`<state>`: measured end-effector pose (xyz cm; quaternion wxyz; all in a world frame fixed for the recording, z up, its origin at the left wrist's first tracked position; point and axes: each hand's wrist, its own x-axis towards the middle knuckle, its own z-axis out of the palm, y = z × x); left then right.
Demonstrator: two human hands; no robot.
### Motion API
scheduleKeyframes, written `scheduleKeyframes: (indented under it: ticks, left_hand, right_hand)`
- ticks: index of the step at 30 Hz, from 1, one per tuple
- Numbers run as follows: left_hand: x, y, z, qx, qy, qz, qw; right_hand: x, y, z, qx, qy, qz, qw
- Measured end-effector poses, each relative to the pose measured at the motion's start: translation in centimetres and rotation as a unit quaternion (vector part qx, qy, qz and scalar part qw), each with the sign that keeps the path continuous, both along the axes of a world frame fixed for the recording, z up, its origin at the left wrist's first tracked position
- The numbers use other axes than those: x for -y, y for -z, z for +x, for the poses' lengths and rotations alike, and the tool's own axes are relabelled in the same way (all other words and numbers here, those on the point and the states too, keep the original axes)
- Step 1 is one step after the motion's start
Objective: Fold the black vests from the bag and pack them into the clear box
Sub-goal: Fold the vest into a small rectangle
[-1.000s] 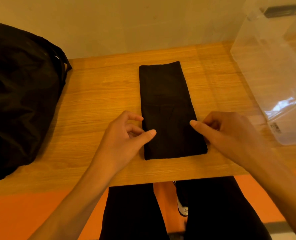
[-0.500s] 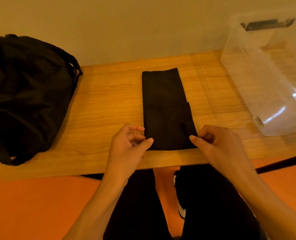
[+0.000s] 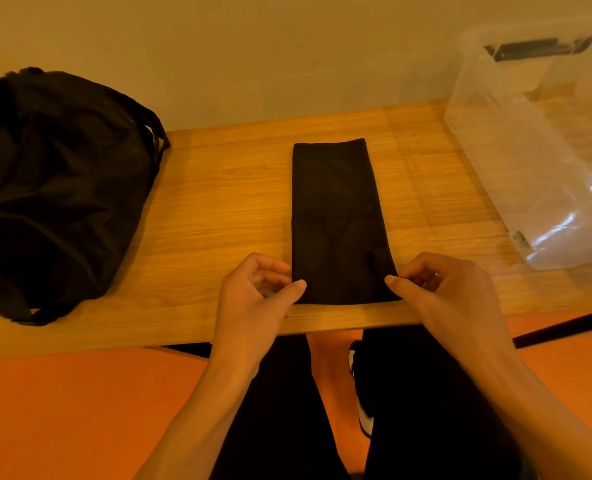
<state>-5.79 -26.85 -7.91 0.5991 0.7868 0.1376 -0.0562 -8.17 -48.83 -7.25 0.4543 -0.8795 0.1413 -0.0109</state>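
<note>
A black vest, folded into a long narrow strip, lies flat on the wooden table, running from the near edge toward the wall. My left hand pinches its near left corner between thumb and fingers. My right hand pinches the near right corner the same way. The black bag slumps at the table's left end. The clear box stands at the right end, nothing visible inside it.
A beige wall runs behind the table. Below the near edge are my legs in black trousers, a black-and-white shoe and an orange floor.
Both hands slid from the strip's middle sides down to its near corners and took hold of them. The view tilted, so the table sits higher in frame.
</note>
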Motion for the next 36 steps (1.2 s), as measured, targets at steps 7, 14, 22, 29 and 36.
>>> scheduleKeyframes:
  ticks: [7, 14, 22, 29, 36]
  left_hand:
    - [0.1, 0.0, -0.1, -0.004, -0.004, 0.004, 1.000]
    - [0.1, 0.2, -0.2, -0.006, -0.002, 0.034, 0.999]
    - [0.2, 0.4, -0.3, 0.037, 0.007, 0.161, 0.986]
    - [2.0, -0.1, 2.2, 0.264, 0.278, 0.463, 0.800]
    - [0.0, 2.8, 4.0, 0.132, 0.322, 0.522, 0.779]
  right_hand:
    - [0.0, 0.0, -0.1, -0.021, 0.000, 0.000, 1.000]
    - [-0.1, -0.4, 0.8, -0.061, -0.013, -0.011, 0.998]
    - [0.2, -0.1, 0.7, -0.041, -0.027, -0.100, 0.994]
    - [-1.8, 1.3, 3.8, 0.082, -0.208, -0.360, 0.906]
    - [-0.6, 3.1, 5.8, -0.014, -0.252, -0.358, 0.899]
